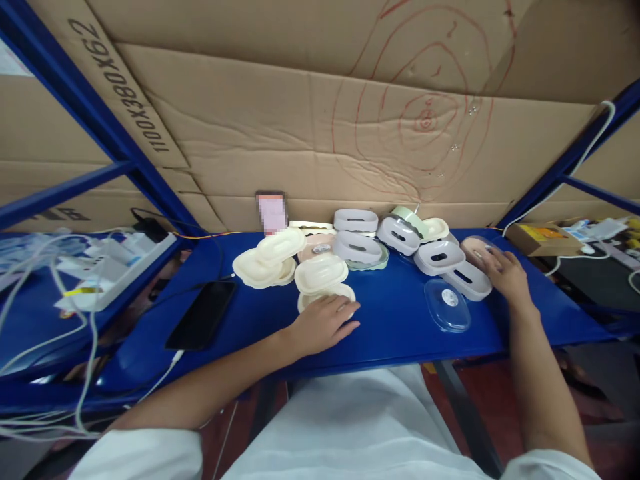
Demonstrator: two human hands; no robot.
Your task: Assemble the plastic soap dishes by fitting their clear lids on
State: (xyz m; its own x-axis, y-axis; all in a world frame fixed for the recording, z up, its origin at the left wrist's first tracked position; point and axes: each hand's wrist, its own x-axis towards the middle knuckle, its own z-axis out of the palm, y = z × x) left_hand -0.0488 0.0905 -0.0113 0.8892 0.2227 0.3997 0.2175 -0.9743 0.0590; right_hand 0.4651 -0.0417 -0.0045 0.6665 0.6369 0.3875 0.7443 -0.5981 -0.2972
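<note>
My left hand lies over a cream soap dish part at the table's front middle, its fingers stretched out and thumb apart. Another cream dish sits just behind it. Off to the right, my right hand has its fingers closed over the near side of a pinkish soap dish; part of that dish is hidden by the hand. Beside it lie grey soap dish frames with slots. A clear plastic lid with a round white sticker rests in front of them.
More cream dishes and grey frames crowd the back of the blue table. A black phone with a white cable lies left. Another phone leans on the cardboard wall. A small cardboard box stands right.
</note>
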